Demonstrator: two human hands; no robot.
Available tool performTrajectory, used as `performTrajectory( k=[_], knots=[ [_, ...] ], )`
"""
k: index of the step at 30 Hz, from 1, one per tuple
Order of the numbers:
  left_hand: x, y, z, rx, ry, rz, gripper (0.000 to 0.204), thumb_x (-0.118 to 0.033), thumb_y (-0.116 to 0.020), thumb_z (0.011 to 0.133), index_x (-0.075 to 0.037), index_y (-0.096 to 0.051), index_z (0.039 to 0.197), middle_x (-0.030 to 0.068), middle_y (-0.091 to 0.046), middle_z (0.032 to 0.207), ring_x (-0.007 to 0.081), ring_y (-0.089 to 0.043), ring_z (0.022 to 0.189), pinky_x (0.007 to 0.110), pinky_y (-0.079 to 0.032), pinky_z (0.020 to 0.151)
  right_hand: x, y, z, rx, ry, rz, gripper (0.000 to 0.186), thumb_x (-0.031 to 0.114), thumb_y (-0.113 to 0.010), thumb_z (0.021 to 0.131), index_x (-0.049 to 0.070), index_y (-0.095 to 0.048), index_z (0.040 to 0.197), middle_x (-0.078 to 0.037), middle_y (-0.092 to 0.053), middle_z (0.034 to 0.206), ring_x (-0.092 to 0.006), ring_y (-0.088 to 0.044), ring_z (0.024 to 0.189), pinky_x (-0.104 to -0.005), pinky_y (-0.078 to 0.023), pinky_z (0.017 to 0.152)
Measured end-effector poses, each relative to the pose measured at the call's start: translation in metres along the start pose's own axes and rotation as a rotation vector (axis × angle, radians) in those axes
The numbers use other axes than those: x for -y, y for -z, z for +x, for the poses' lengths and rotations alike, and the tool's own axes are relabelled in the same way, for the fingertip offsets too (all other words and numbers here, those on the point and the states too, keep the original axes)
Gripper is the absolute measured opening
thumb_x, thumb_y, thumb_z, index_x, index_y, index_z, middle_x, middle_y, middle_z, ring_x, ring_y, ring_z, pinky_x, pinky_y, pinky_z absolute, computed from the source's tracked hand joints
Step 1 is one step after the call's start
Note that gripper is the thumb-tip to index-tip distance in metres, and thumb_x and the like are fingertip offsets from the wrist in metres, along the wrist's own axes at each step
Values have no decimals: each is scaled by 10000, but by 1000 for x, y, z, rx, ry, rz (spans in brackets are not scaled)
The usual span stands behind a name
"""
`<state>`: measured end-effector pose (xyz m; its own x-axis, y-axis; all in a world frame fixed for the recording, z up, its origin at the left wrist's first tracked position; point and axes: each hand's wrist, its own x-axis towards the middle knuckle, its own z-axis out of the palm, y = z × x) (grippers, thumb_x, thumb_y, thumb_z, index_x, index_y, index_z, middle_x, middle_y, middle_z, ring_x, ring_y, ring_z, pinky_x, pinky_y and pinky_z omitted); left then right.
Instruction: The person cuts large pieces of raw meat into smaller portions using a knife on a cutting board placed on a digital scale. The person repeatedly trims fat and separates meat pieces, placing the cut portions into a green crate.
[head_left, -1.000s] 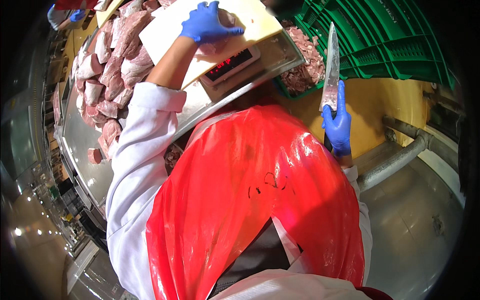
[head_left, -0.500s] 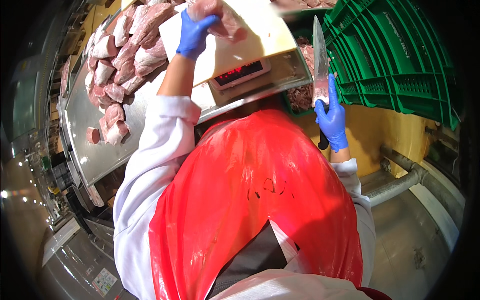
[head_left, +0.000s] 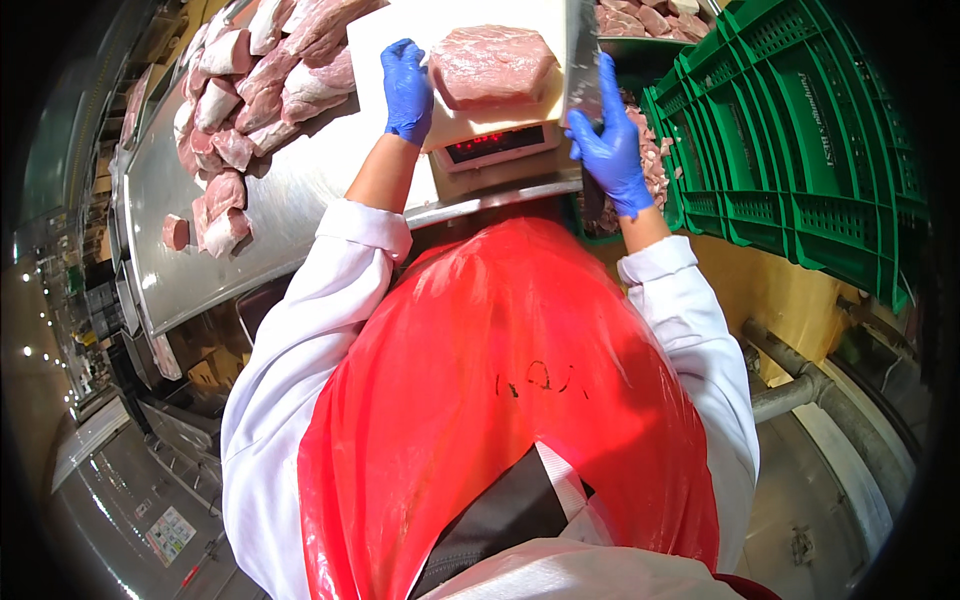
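Note:
A pale red slab of meat (head_left: 493, 68) lies on a white cutting board (head_left: 380, 28), with a scale showing red digits (head_left: 497, 150) below the board. My left hand (head_left: 406, 92), in a blue glove, is beside the slab's left end, fingers curled with nothing visible in them. My right hand (head_left: 612, 150), also gloved, holds a large knife (head_left: 583, 85) upright along the board's right side, index finger stretched along the blade.
Several raw meat pieces (head_left: 225, 105) are piled on a steel table (head_left: 180, 295) at the left. A green crate (head_left: 770, 140) stands at the right, beside a bin of meat scraps (head_left: 650, 170). More meat (head_left: 650, 20) lies at the top. Metal pipes (head_left: 800, 380) run at lower right.
The slab was lifted by my left hand and now lies on the board, out of that hand's grasp. My right hand with the knife has moved leftward and upward, closer to the board.

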<state>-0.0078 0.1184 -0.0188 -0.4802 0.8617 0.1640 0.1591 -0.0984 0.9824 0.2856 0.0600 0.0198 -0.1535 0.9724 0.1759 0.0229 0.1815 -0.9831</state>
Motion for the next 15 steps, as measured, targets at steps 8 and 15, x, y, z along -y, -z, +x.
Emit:
performTrajectory(
  k=[8, 15],
  knots=[
    [-5, 47, -3, -200, 47, -180, 234, -221, -498, 1067, -37, -566, 1195, 108, -664, 1176, 242, -671, 1021, 382, -535, 850, -15, -44, -18, 252, 252, -669, 748, 180, -572, 958, 292, -266, 1632, -178, -669, 769, -421, -641, 613, -541, -541, 607],
    [-11, 56, -33, -154, -175, -82, 116, -105, -589, 1018, -35, -609, 1108, 80, -668, 997, 171, -644, 851, 313, -518, 790, -35, 13, -116, 500, 78, -808, 746, 139, -575, 954, 263, -284, 1631, -178, -660, 762, -400, -644, 615, -523, -538, 592]
  ],
)
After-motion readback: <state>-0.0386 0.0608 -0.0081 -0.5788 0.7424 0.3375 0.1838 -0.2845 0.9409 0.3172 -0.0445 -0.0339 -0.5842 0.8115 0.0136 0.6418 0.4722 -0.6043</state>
